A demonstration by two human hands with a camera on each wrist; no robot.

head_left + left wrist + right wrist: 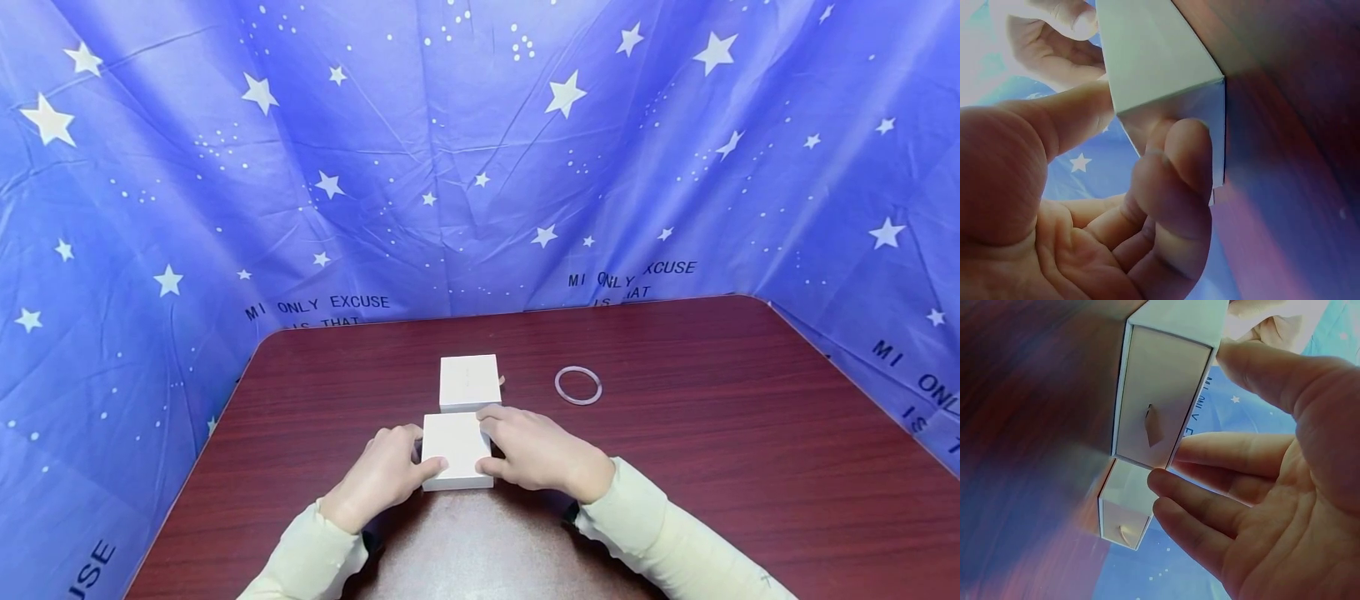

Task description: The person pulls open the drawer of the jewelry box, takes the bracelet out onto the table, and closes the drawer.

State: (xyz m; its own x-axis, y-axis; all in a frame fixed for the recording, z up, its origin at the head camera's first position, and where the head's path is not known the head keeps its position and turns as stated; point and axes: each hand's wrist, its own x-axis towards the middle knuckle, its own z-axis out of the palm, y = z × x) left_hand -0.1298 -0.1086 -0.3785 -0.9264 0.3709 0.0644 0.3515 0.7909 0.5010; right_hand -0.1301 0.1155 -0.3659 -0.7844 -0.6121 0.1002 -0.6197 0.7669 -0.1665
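A square white drawer box [453, 450] lies between both hands on the table. My left hand [378, 475] holds its left side: the thumb lies on the top, and curled fingers [1188, 162] rest against the side face. At the right end, my right hand [528, 450] touches the box with its thumb on the near part of the top and nearly straight fingers by the far corner. The right wrist view shows a short pull tab [1155, 428] on the drawer front. Just behind stands a second white drawer box [468, 379], also with a tab.
A pale lilac ring, like a bangle [578, 402], lies on the dark red wood table [712, 400], right of the far box. Blue cloth [450, 167] with white stars hangs around the table's back and sides.
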